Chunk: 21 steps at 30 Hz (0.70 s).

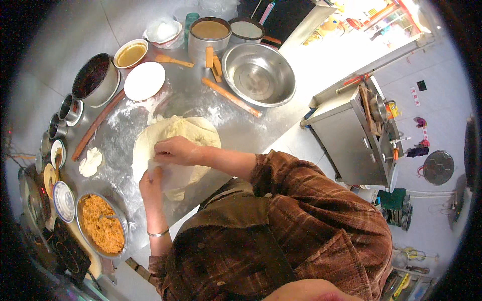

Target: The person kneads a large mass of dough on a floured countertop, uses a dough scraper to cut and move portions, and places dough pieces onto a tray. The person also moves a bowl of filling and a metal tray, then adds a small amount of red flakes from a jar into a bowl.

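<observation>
A large pale sheet of dough (201,130) lies on the floured metal table, with a rough, crumbly-looking patch on its upper face. Over its near half, my right hand (175,150) is closed in a pinch. My left hand (151,181) is at the dough's left near side, thumb and fingers pressed together. Between and below the two hands shows a pale, smeared, sheet-like thing (175,176); both hands seem to grip its upper left edge, and its kind is unclear. A smaller lump of white dough (91,162) rests on the table to the left.
A bowl of shredded orange filling (103,226) stands near left. A rolling pin (98,125) lies left, another wooden rod (232,98) right. Beyond are a white plate (144,81), a wide steel basin (258,75), a dark pot (95,80) and a tall container (210,37).
</observation>
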Available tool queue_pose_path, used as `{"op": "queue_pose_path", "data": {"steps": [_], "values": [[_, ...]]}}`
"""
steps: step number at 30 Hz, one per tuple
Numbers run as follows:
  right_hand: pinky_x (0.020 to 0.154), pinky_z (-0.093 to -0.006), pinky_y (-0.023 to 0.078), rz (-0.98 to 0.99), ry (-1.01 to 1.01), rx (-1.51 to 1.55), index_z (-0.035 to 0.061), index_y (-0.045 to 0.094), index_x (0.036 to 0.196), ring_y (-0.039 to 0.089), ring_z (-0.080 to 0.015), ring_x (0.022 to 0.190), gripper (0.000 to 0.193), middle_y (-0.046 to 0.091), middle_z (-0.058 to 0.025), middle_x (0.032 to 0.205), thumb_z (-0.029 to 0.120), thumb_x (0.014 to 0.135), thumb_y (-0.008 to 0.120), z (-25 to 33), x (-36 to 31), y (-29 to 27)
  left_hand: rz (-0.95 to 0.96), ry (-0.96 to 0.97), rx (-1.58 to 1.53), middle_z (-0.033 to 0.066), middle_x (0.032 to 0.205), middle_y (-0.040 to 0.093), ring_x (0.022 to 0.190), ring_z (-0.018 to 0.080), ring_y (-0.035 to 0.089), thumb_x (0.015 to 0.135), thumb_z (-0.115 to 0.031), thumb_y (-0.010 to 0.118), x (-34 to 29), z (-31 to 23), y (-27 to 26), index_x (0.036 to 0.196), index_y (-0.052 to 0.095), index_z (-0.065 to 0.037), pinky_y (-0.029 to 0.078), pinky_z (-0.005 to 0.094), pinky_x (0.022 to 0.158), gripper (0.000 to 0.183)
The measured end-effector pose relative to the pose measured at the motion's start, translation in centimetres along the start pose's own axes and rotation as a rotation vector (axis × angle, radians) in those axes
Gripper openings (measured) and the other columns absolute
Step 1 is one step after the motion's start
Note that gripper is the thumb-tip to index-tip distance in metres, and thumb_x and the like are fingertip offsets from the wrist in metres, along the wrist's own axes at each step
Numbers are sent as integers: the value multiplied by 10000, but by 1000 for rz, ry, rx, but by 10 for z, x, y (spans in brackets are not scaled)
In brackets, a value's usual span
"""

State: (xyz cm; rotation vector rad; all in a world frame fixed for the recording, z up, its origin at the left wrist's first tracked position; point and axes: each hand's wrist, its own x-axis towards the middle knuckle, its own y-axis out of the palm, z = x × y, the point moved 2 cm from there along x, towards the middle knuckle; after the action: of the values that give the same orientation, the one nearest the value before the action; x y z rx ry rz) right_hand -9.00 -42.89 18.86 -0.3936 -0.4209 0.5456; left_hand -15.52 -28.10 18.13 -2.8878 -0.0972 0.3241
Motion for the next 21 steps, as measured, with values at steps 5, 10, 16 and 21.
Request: {"op": "queue_pose_path", "data": {"steps": [5, 10, 16, 21], "values": [[591, -361, 415, 30, 62, -43, 27, 526, 768, 551, -283, 646, 162, 551, -124, 694, 184, 802, 552, -16, -7, -5, -106, -69, -328, 10, 837, 574, 739, 71, 492, 872, -174, 502, 6, 12, -23, 932, 576, 6, 410, 220, 646, 204], [623, -365, 425, 88, 112, 2, 37, 540, 829, 566, -295, 689, 173, 570, -148, 733, 209, 824, 527, -10, -3, -3, -52, -81, -105, 24, 857, 572, 741, 71, 493, 870, -183, 495, 5, 10, -25, 927, 568, 16, 408, 211, 648, 219], [704, -383, 435, 129, 184, -79, 57, 550, 941, 571, -317, 797, 266, 586, -164, 857, 298, 851, 481, -16, 12, 9, -80, -93, -98, 36, 892, 576, 769, 94, 506, 858, -181, 493, 4, 7, -18, 1009, 556, 25, 414, 236, 683, 262], [872, -377, 396, -89, 385, -238, 75, 522, 1119, 512, -293, 1021, 369, 537, -149, 1109, 303, 830, 527, -92, -20, -20, -229, -142, -277, 11, 887, 576, 780, 78, 502, 849, -182, 531, 5, 38, -43, 994, 569, 4, 402, 234, 685, 239]]}}
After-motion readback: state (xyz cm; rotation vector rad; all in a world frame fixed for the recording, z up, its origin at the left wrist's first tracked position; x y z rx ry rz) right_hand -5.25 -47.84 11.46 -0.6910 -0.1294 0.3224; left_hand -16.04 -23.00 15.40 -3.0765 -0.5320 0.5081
